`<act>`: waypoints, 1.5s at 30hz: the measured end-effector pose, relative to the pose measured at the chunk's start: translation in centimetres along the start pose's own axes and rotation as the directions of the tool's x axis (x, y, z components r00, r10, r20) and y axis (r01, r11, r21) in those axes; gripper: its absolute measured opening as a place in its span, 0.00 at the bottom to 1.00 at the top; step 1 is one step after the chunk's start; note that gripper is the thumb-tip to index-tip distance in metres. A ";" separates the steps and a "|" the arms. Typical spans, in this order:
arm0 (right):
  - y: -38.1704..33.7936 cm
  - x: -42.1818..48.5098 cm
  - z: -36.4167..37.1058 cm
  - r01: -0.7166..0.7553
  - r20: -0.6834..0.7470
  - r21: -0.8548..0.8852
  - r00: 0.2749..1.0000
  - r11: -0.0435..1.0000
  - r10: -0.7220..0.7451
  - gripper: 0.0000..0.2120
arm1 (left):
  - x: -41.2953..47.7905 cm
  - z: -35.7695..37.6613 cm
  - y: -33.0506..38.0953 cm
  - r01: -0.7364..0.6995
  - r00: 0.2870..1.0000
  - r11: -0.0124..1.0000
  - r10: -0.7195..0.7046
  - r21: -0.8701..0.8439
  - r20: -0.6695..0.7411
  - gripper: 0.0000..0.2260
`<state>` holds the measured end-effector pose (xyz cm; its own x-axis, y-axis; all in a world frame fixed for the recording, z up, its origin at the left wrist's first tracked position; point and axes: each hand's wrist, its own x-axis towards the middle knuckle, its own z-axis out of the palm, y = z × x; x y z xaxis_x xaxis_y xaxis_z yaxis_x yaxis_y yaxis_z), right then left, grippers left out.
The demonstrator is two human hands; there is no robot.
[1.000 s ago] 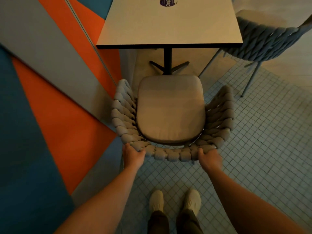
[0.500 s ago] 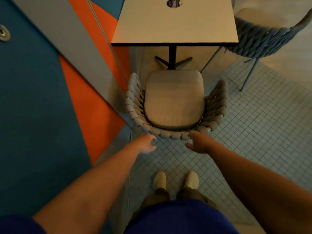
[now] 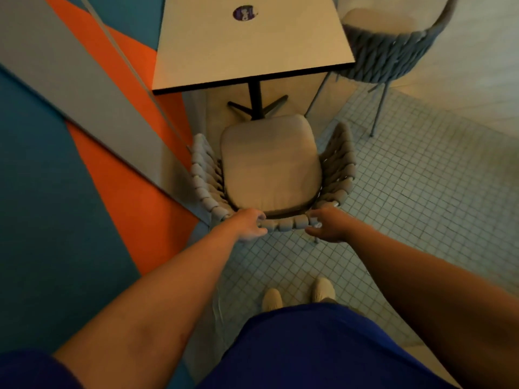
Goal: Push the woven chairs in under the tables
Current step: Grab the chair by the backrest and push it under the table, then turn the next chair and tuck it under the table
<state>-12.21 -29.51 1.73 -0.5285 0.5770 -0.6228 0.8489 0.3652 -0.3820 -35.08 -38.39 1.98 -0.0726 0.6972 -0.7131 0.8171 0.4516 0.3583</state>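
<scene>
Head view: both hands' fingers (loosely spread) touch the woven chair (image 3: 341,169) back rim; left hand (image 3: 248,224), right hand (image 3: 327,224).

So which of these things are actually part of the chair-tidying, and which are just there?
Part of the job:
- near chair, its seat front still short of the table edge
- table
- left hand and right hand, both at the chair's back rim
- far chair, beside the table

Just there:
- round sticker on the table
- tiled floor
- orange and blue wall
</scene>
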 end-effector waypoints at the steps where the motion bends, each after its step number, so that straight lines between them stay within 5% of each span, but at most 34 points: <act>1: 0.3 -0.2 0.0 -0.016 -0.018 0.021 1.000 1.000 0.016 0.22 | 0.4 -0.2 0.4 -0.021 1.000 1.000 0.021 0.021 0.004 0.25; 16: 14.0 -1.6 -5.0 -0.232 -0.100 0.184 0.962 0.955 0.253 0.33 | 8.6 -1.8 16.5 -0.232 0.971 0.941 0.210 0.245 0.113 0.22; 32: 39.5 1.7 -22.1 -0.196 -0.028 0.149 0.979 0.969 0.202 0.33 | 22.2 -1.5 40.2 -0.118 0.989 0.990 0.112 0.072 0.093 0.25; 45: 47.7 17.5 -39.0 -0.206 -0.041 0.132 0.976 0.970 0.213 0.33 | 40.3 -15.0 49.5 -0.080 0.994 0.996 0.076 0.051 0.079 0.26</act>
<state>18.70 26.54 -0.74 -0.3352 0.6709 -0.6614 0.9330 0.1388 -0.3321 -6.14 20.43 0.03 0.0347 0.6833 -0.7293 0.8481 0.3659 0.3831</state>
